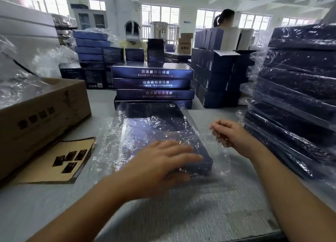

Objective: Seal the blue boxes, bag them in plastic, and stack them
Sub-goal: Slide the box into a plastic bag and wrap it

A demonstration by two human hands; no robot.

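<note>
A flat blue box point(156, 127) lies on the grey table in front of me inside a clear plastic bag point(221, 161). My left hand point(163, 159) presses flat on the box's near end with straight fingers, slightly blurred. My right hand point(229, 132) pinches the loose plastic at the box's right side with curled fingers. Behind the box stands a stack of unbagged blue boxes point(152, 83). A tall stack of bagged blue boxes point(298, 96) rises at the right.
An open cardboard carton point(41, 118) holding plastic sits at the left, with a brown card of dark stickers point(60, 159) before it. More blue boxes point(214, 78) crowd the back. A person point(224, 17) stands behind them. Bare table point(45, 205) lies near me.
</note>
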